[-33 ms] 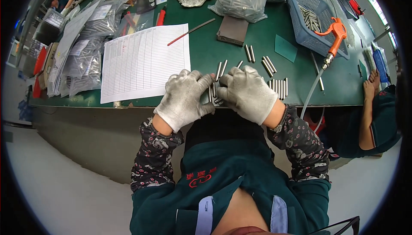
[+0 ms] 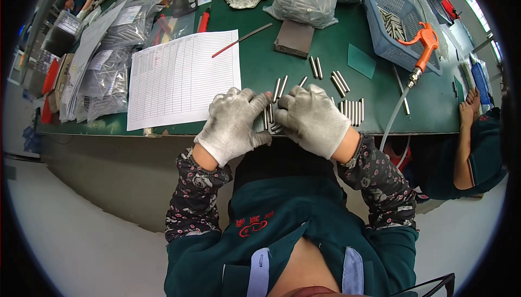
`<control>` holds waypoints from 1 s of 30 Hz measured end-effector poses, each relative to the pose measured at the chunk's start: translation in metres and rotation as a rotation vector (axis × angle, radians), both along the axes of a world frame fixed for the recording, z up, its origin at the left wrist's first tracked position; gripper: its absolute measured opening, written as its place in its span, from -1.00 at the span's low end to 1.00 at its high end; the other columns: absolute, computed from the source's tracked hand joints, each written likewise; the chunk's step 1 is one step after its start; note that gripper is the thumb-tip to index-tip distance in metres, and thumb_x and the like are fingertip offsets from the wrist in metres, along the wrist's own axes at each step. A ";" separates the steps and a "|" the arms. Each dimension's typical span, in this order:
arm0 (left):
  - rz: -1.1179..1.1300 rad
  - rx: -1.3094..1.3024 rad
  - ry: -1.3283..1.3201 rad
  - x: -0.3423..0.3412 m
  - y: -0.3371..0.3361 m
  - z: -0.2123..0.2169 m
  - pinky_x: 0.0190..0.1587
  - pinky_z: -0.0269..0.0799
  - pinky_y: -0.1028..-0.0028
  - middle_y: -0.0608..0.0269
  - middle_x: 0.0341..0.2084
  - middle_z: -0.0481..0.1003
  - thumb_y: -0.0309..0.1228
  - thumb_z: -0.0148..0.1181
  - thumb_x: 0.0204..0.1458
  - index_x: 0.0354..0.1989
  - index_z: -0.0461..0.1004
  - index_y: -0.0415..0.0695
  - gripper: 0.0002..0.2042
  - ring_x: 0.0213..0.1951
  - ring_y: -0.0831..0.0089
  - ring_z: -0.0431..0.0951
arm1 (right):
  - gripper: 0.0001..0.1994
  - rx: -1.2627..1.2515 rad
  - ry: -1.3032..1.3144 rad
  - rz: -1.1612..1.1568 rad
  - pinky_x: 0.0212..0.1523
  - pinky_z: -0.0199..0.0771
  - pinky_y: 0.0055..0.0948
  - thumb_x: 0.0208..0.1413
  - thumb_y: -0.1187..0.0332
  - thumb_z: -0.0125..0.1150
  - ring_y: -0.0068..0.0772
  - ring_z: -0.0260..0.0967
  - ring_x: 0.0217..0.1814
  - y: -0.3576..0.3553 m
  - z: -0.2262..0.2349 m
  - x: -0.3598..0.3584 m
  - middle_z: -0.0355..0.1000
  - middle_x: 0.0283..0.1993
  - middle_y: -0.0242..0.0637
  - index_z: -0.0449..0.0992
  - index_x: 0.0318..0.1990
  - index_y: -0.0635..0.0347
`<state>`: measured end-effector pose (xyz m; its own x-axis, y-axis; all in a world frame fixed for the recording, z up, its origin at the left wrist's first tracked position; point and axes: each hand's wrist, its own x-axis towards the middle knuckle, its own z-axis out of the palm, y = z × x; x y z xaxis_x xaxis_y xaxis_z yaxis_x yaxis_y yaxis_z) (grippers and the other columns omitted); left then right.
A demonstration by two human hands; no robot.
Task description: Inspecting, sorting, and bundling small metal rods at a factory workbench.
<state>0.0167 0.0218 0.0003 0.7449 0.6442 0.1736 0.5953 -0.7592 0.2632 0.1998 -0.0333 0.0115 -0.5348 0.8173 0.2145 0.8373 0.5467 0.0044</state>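
Several short, shiny metal pins point(image 2: 271, 115) lie side by side at the table's front edge, between my two gloved hands. My left hand point(image 2: 230, 124), in a grey-white glove, has its index finger at their far ends and its thumb at the near ends. From the other side, my right hand point(image 2: 313, 119) curls its fingers around the row; its fingertips are partly hidden. Just beyond lie two loose pins point(image 2: 279, 87), and one more pin point(image 2: 303, 81) pokes out past my right knuckles. Beside that hand stands a neat row of pins point(image 2: 356, 111).
Farther off are two pin pairs, a dark block point(image 2: 293, 39) and a green card point(image 2: 361, 61). A printed sheet point(image 2: 184, 80) with a thin red-ended rod point(image 2: 241, 40) lies left. Right are a blue basket point(image 2: 391, 50) and orange air gun point(image 2: 426, 42); another person's hands point(image 2: 470, 107) rest beyond.
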 end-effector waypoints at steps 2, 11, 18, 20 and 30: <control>0.009 -0.001 0.023 0.001 0.002 0.003 -0.10 0.37 0.25 0.21 -0.32 0.46 -0.20 0.43 -0.37 -0.10 0.50 -0.04 -0.46 -0.16 0.25 0.46 | -0.81 -0.058 -0.008 -0.053 -0.21 0.32 -0.29 -0.16 0.27 0.23 -0.29 0.37 -0.21 -0.003 0.001 -0.003 0.43 -0.36 -0.36 0.51 -0.33 0.06; 0.009 -0.087 0.052 0.002 0.007 0.002 -0.09 0.38 0.25 0.18 -0.33 0.46 -0.25 0.41 -0.39 -0.08 0.48 -0.08 -0.44 -0.22 0.19 0.43 | -0.85 -0.151 -0.110 -0.268 -0.17 0.31 -0.26 -0.14 0.28 0.19 -0.24 0.39 -0.18 -0.017 0.007 -0.014 0.45 -0.42 -0.27 0.48 -0.43 0.13; 0.022 -0.040 0.028 0.007 0.007 0.001 -0.14 0.37 0.27 0.20 -0.39 0.47 -0.33 0.34 -0.31 -0.19 0.50 -0.08 -0.61 -0.24 0.21 0.44 | -0.84 -0.167 0.019 -0.446 -0.38 0.44 -0.19 -0.09 0.31 0.15 -0.12 0.46 -0.38 -0.021 0.002 -0.016 0.43 -0.50 -0.17 0.39 -0.44 0.20; 0.035 -0.027 0.028 0.009 0.007 -0.002 -0.15 0.37 0.27 0.21 -0.40 0.47 -0.35 0.33 -0.29 -0.22 0.51 -0.07 -0.64 -0.24 0.22 0.44 | -0.84 -0.148 0.046 -0.444 -0.43 0.45 -0.19 -0.07 0.31 0.14 -0.10 0.46 -0.41 -0.021 0.001 -0.016 0.42 -0.52 -0.16 0.38 -0.43 0.21; -0.002 0.118 -0.056 0.007 0.008 -0.013 -0.23 0.35 0.29 0.31 -0.43 0.47 -0.51 0.22 -0.18 -0.30 0.55 0.03 -0.78 -0.30 0.28 0.47 | -0.84 -0.133 0.071 -0.552 -0.46 0.43 -0.23 -0.04 0.31 0.12 -0.18 0.47 -0.41 -0.024 -0.007 -0.017 0.41 -0.53 -0.22 0.34 -0.40 0.20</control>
